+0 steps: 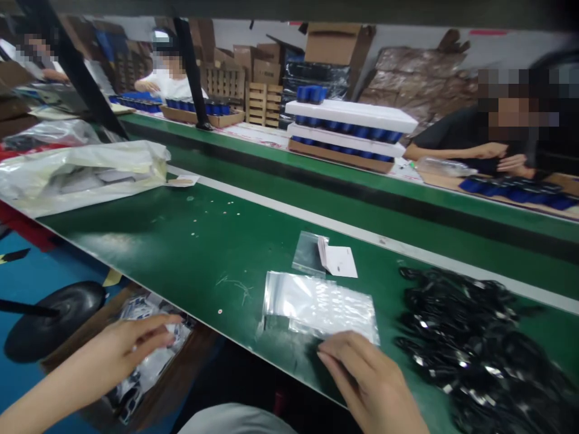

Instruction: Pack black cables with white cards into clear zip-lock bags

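Observation:
My left hand (pixel 138 343) hovers over a cardboard box (pixel 72 343) below the table edge, its fingers loosely stretched and nothing visible in them. Inside that box lie small clear packets (pixel 151 364) with dark and white contents. At the near edge of a fanned stack of clear plastic bags (pixel 321 304) is my right hand (pixel 368 374), thumb and fingers apart; whether the fingertips touch the bags I cannot tell. Just behind the stack, a folded white leaflet (pixel 341 260) rests partly on a single clear bag (pixel 307 252). Black cables (pixel 465 337) form a heap on the right.
A large white plastic sack (pixel 90 175) lies at the left of the green table (pixel 181 253). Beyond a pale strip (pixel 280 208), stacked trays of blue cylinders (pixel 348 135) stand across the bench. Several people work there. A round black stool base (pixel 58 322) is on the floor.

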The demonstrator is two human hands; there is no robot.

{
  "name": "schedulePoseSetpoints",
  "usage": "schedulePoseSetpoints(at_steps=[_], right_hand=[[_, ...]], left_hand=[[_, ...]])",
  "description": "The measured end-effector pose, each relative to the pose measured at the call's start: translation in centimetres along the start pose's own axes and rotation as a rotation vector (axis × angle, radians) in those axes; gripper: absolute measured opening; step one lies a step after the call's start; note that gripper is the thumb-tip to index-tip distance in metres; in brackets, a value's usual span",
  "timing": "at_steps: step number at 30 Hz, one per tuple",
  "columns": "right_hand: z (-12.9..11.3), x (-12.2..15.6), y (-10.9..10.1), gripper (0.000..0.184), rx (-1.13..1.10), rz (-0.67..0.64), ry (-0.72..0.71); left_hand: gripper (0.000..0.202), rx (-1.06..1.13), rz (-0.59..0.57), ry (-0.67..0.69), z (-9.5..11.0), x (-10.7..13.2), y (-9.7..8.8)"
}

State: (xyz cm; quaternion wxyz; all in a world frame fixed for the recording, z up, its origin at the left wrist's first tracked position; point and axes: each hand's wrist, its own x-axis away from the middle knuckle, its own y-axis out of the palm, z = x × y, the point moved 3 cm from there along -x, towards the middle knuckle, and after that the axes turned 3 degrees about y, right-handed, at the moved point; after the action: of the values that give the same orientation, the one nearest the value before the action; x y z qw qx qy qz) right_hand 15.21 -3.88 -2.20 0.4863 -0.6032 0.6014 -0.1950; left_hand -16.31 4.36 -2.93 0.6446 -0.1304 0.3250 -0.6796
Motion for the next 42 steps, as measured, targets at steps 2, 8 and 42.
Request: schedulePoseSetpoints(at_steps=[2, 8, 42], right_hand=[[0.6, -0.7, -0.7, 0.019, 0.2, 0.077, -0.048], [1.3, -1.1, 1.1, 0.03, 0.405, 0.055, -0.164], [-0.8, -0.2, 3.0, 0.023, -0.548, 0.191, 0.458]], left_hand=[[0.03, -0.078, -0.067, 0.064, 1.8, -1.2, 2.4], [0.042, -0.373, -0.292, 0.204, 5.6, -5.8, 9.6], [0.02, -0.307, -0.043, 0.961, 10.5, -3.3, 9.9]])
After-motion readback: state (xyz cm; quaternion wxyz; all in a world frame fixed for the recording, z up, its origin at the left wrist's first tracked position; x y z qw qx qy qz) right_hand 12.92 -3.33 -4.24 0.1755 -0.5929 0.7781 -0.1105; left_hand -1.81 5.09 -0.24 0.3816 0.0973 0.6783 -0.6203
